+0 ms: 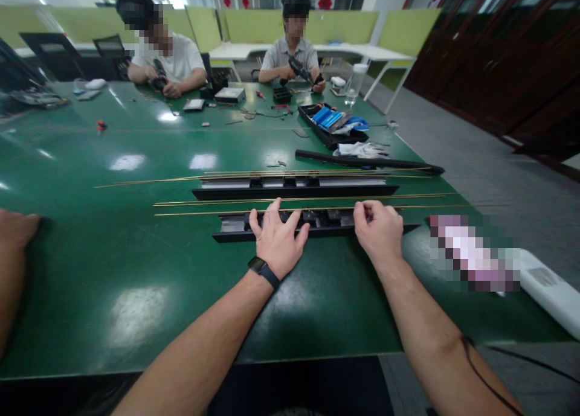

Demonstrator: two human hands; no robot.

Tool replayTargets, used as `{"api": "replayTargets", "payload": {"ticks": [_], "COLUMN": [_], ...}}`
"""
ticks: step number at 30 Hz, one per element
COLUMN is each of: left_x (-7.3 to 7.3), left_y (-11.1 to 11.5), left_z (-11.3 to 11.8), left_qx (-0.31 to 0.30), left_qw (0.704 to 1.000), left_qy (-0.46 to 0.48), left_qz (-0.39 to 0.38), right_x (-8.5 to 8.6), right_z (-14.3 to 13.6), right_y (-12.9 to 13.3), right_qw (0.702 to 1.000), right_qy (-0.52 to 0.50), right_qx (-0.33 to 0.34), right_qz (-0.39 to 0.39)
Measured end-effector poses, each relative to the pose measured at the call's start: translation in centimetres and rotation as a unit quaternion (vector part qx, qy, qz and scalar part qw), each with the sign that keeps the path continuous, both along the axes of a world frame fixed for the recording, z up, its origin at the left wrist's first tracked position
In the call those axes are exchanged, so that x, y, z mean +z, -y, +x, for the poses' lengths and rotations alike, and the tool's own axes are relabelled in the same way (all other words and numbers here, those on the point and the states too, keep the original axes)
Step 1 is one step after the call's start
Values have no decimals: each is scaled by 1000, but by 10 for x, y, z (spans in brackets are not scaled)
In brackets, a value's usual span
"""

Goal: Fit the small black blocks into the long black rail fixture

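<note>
A black metal rail [240,236] with a silver inner channel and dark blocks lies nearest to me on the green table. My left hand [278,238], wearing a black wristband, rests on it with fingers spread. At the rail's right part, my right hand [379,226] is closed, thumb and forefinger pressed together near a thin brass-coloured rod [212,212]. What the pinch holds is too small to make out. Just beyond lie more thin rods and a second black rail [294,191] with dark blocks in its channel.
A long black tube [362,161], white gloves [362,150] and a black tray [330,139] of blue items lie behind the rails. Another person's hand [18,226] is at the left edge. Two people sit across the table [136,271]. A white device [548,289] stands right.
</note>
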State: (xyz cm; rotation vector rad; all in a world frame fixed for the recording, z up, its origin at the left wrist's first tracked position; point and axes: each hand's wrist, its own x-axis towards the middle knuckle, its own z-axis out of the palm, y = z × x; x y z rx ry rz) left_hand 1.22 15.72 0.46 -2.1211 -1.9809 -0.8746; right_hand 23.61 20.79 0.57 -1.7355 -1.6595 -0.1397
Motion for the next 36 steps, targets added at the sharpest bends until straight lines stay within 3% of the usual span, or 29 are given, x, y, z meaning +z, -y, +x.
{"api": "replayTargets", "payload": {"ticks": [7,15,21,29,36], "left_x": [0,-2,-2,-2,-2], "left_y": [0,-1,-1,0,-1], "left_z": [0,-1,0,-1,-1], "left_qx": [-1,-3,-3,-4,0], "left_qw": [1000,1000,1000,1000,1000], "left_qy": [-6,-5,5,-3,-6], "left_qz": [-1,6,8,5,7], "right_x": [-1,1,0,0,0], "right_z": [-1,2,0,3,2], "right_y": [1,0,0,-1,-1], "right_qw": [1000,998,1000,998,999], "right_qy": [16,26,8,4,4], "right_qx": [18,-59,-27,-68,-40], "right_qz": [-2,-14,-9,-9,-8]}}
